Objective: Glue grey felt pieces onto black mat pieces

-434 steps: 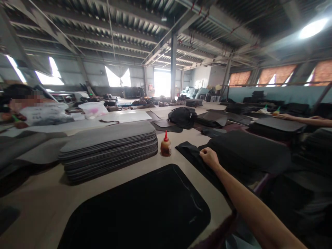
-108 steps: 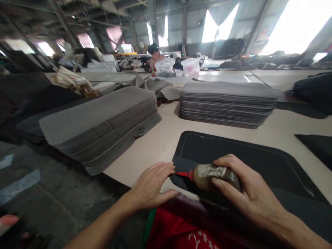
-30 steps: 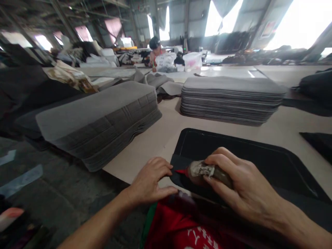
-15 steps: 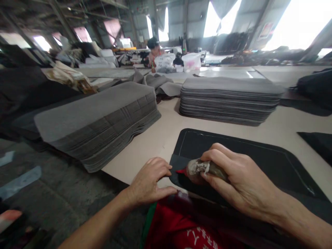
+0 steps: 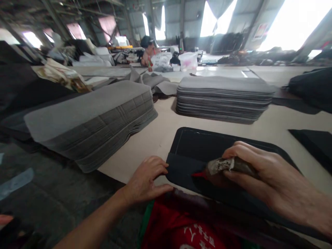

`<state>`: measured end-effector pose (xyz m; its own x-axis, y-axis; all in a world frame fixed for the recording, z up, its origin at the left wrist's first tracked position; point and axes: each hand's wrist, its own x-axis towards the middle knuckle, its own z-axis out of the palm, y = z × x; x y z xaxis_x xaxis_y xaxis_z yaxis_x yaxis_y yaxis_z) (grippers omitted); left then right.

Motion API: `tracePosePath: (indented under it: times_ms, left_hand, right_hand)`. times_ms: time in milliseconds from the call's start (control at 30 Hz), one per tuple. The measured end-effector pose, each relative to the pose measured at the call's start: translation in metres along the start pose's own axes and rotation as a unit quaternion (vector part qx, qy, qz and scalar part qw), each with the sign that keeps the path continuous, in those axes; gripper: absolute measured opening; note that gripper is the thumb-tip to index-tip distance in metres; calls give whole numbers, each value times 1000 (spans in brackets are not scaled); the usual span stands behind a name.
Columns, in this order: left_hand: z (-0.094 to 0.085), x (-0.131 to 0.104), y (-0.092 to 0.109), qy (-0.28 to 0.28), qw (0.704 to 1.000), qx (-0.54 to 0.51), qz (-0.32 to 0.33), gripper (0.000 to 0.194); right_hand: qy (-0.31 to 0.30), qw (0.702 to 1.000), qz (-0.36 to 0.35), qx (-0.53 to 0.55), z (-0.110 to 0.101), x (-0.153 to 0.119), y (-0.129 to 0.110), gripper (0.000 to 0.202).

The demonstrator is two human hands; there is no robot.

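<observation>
A black panel [image 5: 207, 145] with rounded corners lies flat on the beige table [image 5: 160, 135] right in front of me. My right hand [image 5: 267, 180] grips a small brown glue bottle [image 5: 228, 166] laid on its side. Its red nozzle [image 5: 198, 175] points left and touches the panel's folded near edge. My left hand [image 5: 145, 180] rests with curled fingers on the panel's near left corner, thumb along the table edge.
Two stacks of grey panels sit on the table, one at the left [image 5: 90, 117] and one behind the black panel [image 5: 223, 97]. More dark material [image 5: 311, 145] lies at the right. A person [image 5: 147, 52] sits far back. Red cloth [image 5: 186, 228] is below me.
My right hand has slid the glue bottle to the right along the panel's near edge. My left hand has stayed at the corner. The view has shifted slightly.
</observation>
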<state>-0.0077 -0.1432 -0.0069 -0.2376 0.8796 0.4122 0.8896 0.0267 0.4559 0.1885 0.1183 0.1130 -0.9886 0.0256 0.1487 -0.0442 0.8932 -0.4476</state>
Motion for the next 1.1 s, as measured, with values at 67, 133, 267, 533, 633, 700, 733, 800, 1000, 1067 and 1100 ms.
tracePosePath:
  times_ms: [67,133,267,533,633,700,733,800,1000,1067,1100]
  left_hand:
    - [0,0,0,-3,1000,-2,-4,35]
    - [0,1,1,-7,1000,-2,-10,35]
    - [0,0,0,-13,1000,2,-12,35]
    - [-1,0,1,-13,1000,7,-6,33]
    - [-2,1,2,-15,1000,12,-4,31]
    - [-1,1,1,-17,1000,16,-2,31]
    - [-1,0,0,-17,1000,18,-2,32]
    - [-1,0,-1,-18,1000,20,-1,33]
    - [-1,-1,-3,-21,999,33,-4,31]
    - [-1,0,-4,-24,999,41,-1,30]
    - [-2,0,-4,-27,999,46,1,30]
  right_hand:
    - [15,1000,-2,4,1,0,-1,7]
    - [24,1000,-13,8,6,5,-4,7]
    - [26,999,-32,15,20,23,-14,10]
    - [5,1000,-16,12,21,34,-15,10]
    - [5,1000,0,5,7,21,-7,8]
    - [6,1000,1,-2,-2,11,-2,8]
    - [6,1000,2,-5,-6,6,0,7]
    - [4,1000,14,-10,-12,-3,4,7]
    - [15,996,69,-48,-30,-35,23,8]
    - [16,995,79,-53,-38,-47,31,8]
    - [15,995,86,-51,-42,-54,34,8]
